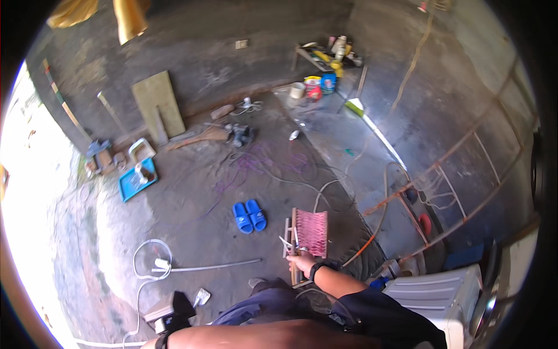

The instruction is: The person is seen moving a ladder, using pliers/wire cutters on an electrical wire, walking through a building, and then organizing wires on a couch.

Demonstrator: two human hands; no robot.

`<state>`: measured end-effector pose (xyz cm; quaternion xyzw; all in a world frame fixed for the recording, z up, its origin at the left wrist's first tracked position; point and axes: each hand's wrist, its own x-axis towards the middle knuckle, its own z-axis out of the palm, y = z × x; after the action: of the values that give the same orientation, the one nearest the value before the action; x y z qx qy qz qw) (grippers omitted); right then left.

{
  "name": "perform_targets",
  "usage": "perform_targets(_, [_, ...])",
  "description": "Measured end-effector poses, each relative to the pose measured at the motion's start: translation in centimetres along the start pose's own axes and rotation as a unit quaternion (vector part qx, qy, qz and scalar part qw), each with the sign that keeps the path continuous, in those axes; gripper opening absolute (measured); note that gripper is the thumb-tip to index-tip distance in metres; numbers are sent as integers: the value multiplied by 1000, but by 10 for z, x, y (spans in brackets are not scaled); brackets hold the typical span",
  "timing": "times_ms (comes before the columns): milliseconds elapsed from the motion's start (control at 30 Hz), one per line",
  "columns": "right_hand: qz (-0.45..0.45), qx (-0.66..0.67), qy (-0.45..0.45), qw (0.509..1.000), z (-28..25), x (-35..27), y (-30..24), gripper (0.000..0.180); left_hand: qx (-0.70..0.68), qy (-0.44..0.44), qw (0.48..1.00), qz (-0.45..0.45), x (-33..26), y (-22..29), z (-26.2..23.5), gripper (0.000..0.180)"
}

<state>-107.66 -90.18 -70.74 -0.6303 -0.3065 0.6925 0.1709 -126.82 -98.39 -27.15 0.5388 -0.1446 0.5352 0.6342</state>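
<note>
The right hand (301, 263) has its fingers closed around a thin tool (289, 242), just in front of the pink woven stool (311, 231). The left forearm (232, 337) lies low; its fingers are out of view. Blue sandals (249, 216) lie left of the stool.

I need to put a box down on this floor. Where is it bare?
Bare concrete lies between the blue slippers and the blue tray, above the thin rod. It is crowded round the red woven stool by the right hand, where cables run, and along the back wall.

Slippers (249, 216) lie left of the stool (310, 234), tray (138, 179) farther left.
</note>
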Motion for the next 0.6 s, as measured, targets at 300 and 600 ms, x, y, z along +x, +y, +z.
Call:
perform_targets(300, [4,-42,-60,997,20,8,-30,19,-64,-58,996,33,-12,40,-2,51])
perform_targets(600, [4,-100,-105,989,72,6,-56,20,83,-61,994,-30,-64,110,-5,44])
